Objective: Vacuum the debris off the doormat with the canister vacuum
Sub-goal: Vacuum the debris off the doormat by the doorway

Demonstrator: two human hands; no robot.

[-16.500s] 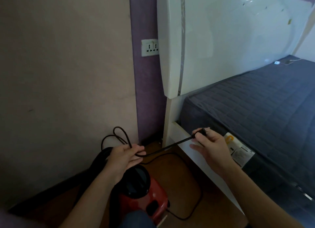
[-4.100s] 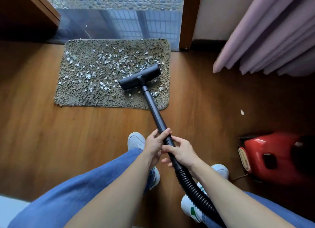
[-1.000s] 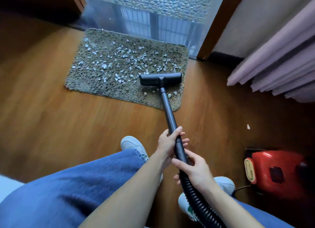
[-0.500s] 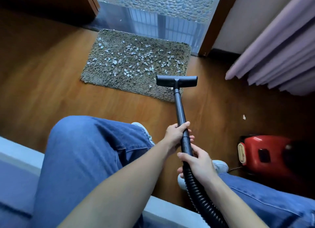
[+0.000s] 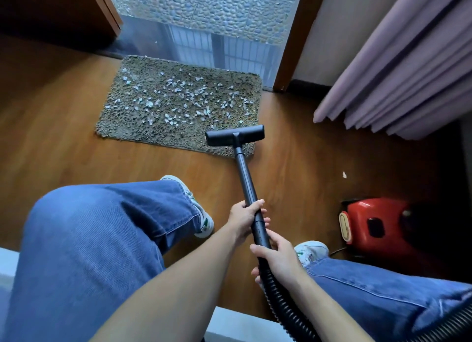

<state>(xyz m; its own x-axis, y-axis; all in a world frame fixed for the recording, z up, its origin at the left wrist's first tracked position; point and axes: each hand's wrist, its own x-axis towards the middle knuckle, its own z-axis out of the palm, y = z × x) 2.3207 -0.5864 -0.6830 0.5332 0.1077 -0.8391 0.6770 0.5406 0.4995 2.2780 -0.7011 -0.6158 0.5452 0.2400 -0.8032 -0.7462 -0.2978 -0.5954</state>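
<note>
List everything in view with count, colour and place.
doormat: one, grey-brown, on the wooden floor before the glass door
debris: many bits, pale, scattered over the doormat
floor head: one, black, at the doormat's near right corner
wand: one, black, from floor head to the hands
hose: one, black, ribbed, trailing from the wand
canister vacuum: one, red, on the floor at right
scrap: one, white, on the floor beyond the canister vacuum
curtain: one, lilac, upper right
shoes: two, white, on the floor
left hand: one, gripping the wand
right hand: one, gripping where the hose begins
</note>
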